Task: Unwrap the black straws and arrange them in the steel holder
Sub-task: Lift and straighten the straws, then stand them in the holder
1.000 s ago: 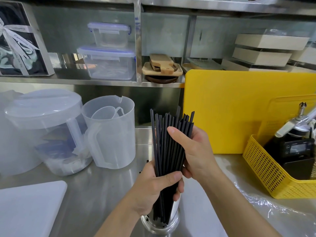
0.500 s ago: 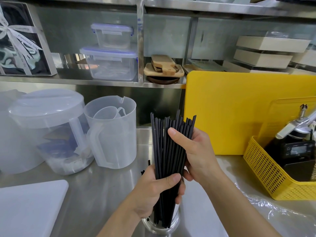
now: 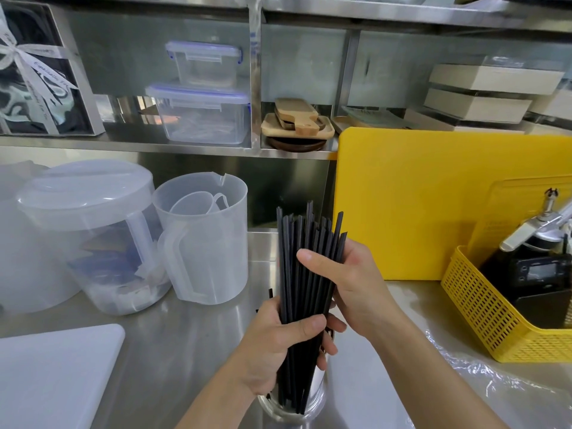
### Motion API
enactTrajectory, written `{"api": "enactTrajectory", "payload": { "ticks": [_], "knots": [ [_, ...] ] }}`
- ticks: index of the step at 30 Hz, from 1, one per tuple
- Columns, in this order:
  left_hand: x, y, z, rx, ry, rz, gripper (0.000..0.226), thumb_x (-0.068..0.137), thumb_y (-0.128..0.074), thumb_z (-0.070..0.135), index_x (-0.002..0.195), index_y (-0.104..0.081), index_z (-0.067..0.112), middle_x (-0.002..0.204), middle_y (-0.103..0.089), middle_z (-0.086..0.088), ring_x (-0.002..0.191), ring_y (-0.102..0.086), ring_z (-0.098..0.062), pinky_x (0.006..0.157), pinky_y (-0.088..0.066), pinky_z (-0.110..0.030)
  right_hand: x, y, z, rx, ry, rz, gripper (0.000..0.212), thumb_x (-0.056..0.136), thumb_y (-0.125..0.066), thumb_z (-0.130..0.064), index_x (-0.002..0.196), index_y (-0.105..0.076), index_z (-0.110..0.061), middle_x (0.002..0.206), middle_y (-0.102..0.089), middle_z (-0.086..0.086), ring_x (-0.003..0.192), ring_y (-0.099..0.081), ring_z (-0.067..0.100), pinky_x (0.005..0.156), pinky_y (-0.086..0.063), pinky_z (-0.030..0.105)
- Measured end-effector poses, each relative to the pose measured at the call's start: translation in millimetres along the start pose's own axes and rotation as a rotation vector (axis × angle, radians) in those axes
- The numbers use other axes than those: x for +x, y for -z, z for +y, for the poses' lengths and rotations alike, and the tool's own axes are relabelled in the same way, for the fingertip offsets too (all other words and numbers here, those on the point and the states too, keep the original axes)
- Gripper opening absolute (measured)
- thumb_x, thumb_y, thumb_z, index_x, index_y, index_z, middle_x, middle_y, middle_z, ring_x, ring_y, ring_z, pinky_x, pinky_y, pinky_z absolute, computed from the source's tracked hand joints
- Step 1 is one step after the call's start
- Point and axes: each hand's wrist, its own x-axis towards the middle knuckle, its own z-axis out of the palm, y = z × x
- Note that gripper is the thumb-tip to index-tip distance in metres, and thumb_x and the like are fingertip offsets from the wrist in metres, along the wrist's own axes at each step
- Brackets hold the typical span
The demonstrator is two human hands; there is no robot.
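Observation:
A thick bundle of black straws (image 3: 305,261) stands upright, its lower ends inside the round steel holder (image 3: 315,400) at the bottom centre of the counter. My left hand (image 3: 278,345) wraps around the bundle's lower half just above the holder's rim. My right hand (image 3: 346,283) cups the bundle higher up from the right, thumb across the front. The straw tops fan out unevenly. Most of the holder is hidden behind my left hand and the straws.
Clear plastic jugs (image 3: 204,243) and a lidded pitcher (image 3: 93,230) stand at the left. A white board (image 3: 52,376) lies front left. A yellow cutting board (image 3: 433,205) leans at the right behind a yellow basket (image 3: 483,308). Clear plastic wrap (image 3: 483,376) lies front right.
The bundle has sunk slightly lower into the holder, with both hands still around it. My right hand has slid a little down the straws.

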Motion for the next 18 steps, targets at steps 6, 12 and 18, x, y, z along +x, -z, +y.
{"api": "enactTrajectory", "payload": {
  "ticks": [6,12,18],
  "knots": [
    [-3,4,0,-0.029,0.086,-0.148,0.020,0.082,-0.056,0.007,0.100,-0.062,0.000,0.085,-0.070,-0.010,0.065,-0.065,-0.021,0.054,-0.054,-0.030,2,1,5,0.090,-0.134,-0.005,0.015,0.072,-0.073,-0.005,0.084,-0.065,-0.009,0.074,-0.068,0.010,0.071,-0.068,0.026,0.064,-0.058,0.038],
    [-5,6,2,-0.104,0.135,-0.224,0.023,0.083,-0.056,0.005,0.106,-0.055,0.001,0.092,-0.071,-0.009,0.063,-0.065,-0.019,0.055,-0.054,-0.029,4,5,8,0.137,-0.182,-0.114,0.029,0.065,-0.077,-0.003,0.090,-0.065,-0.011,0.089,-0.068,0.023,0.082,-0.068,0.034,0.074,-0.058,0.046],
    [-4,9,-5,-0.128,0.135,-0.216,0.034,0.078,-0.069,0.015,0.105,-0.058,-0.002,0.087,-0.070,-0.008,0.067,-0.065,-0.020,0.059,-0.054,-0.030,2,7,12,0.187,-0.159,-0.137,0.018,0.073,-0.072,-0.007,0.090,-0.068,-0.005,0.081,-0.069,0.011,0.077,-0.068,0.025,0.068,-0.058,0.034]
  ]
}}
